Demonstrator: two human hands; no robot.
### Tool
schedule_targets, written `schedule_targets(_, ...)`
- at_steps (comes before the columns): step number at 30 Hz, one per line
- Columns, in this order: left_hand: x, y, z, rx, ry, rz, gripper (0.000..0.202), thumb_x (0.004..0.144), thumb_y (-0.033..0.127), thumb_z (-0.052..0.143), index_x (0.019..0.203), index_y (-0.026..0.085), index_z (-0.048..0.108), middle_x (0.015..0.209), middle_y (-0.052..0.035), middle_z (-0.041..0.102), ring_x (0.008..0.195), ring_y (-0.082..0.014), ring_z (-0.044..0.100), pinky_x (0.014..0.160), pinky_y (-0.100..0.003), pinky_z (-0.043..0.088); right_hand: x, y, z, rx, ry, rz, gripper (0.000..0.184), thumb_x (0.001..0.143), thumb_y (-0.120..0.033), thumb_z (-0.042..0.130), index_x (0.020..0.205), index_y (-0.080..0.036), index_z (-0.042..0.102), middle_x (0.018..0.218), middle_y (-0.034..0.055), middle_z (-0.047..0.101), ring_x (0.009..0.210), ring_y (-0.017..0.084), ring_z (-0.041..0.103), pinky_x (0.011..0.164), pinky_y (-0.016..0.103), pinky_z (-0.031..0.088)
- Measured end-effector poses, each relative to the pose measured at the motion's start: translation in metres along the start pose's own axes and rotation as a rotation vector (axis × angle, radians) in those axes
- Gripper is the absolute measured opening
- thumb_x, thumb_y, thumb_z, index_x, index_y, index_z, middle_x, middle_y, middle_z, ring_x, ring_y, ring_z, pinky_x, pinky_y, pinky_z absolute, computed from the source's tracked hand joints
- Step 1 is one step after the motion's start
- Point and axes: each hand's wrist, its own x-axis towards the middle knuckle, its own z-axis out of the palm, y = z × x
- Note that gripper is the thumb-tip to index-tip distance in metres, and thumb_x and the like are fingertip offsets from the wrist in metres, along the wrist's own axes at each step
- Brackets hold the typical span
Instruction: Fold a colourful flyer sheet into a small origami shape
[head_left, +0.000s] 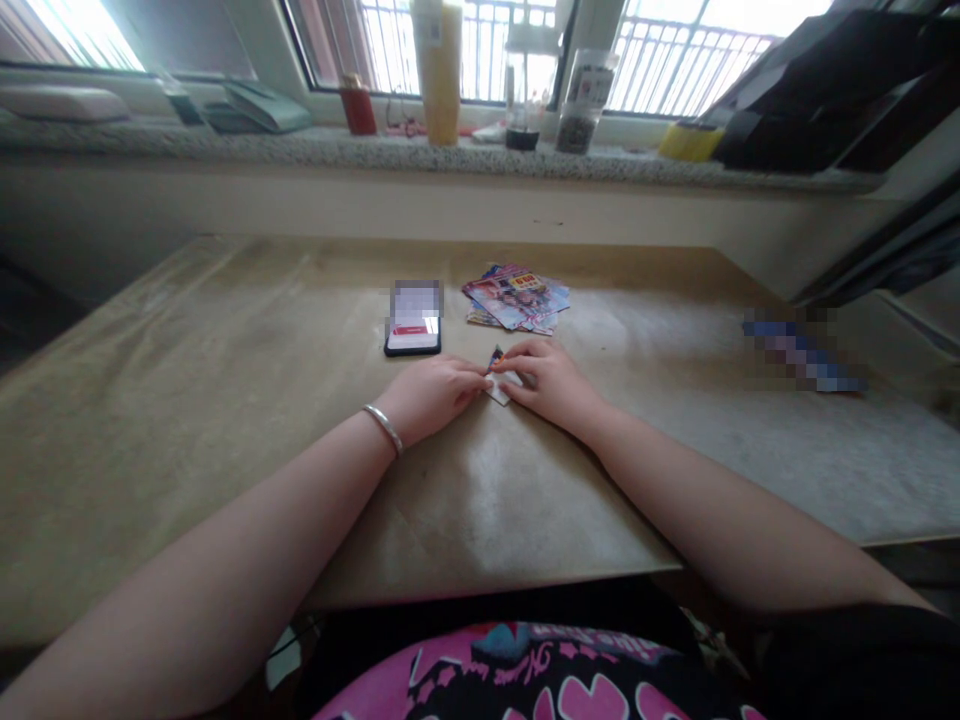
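A small piece of folded paper (pixel 501 394) lies on the table between my hands. It is white on the near part, with a dark, colourful printed tip at the far end. My left hand (pixel 429 396), with a silver bangle at the wrist, holds the paper's left edge with its fingertips. From the other side my right hand (pixel 556 388) grips it between thumb and fingers, the fingers curved over the printed tip. Part of the paper is hidden under the fingers.
A phone (pixel 413 338) with a lit screen lies beyond my left hand. Behind my right hand is a fanned pile of colourful printed papers (pixel 517 298). A blurred blue strip (pixel 802 356) lies far right. Bottles, including a yellow one (pixel 439 75), stand on the windowsill (pixel 262 140).
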Motion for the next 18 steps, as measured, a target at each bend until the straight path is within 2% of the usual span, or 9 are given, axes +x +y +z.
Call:
schedule_targets(4, -0.0010, -0.0034, -0.0022, -0.002, -0.013, 0.066, 0.032, 0.086, 0.012, 0.048, 0.106, 0.022, 0.070, 0.113, -0.0032, 0.069, 0.101, -0.0173, 0.064, 0.091, -0.029, 0.050, 0.0006, 0.0014, 0.0012, -0.032, -0.016, -0.001, 0.021, 0.083, -0.033, 0.065, 0.100, -0.028, 0.075, 0.112, 0.0050, 0.068, 0.107, 0.024, 0.055, 0.098, 0.042, 0.042)
schedule_targets(8, -0.0015, -0.0008, -0.0010, 0.036, 0.002, 0.028, 0.029, 0.089, 0.017, 0.048, 0.104, 0.022, 0.071, 0.112, -0.0037, 0.068, 0.094, -0.0164, 0.065, 0.085, -0.028, 0.052, 0.0015, 0.0009, 0.0001, -0.060, -0.041, -0.007, 0.022, 0.085, -0.034, 0.062, 0.101, -0.028, 0.075, 0.121, 0.0029, 0.066, 0.110, 0.025, 0.054, 0.099, 0.042, 0.041)
schedule_targets(18, -0.0027, 0.0020, -0.0041, 0.044, -0.042, 0.050, 0.027, 0.087, 0.015, 0.049, 0.106, 0.019, 0.068, 0.117, -0.0060, 0.066, 0.104, -0.0199, 0.063, 0.092, -0.033, 0.051, 0.0037, 0.0027, -0.0012, -0.052, -0.065, -0.002, 0.027, 0.088, -0.023, 0.054, 0.109, -0.021, 0.071, 0.119, 0.0038, 0.068, 0.108, 0.021, 0.061, 0.098, 0.037, 0.044)
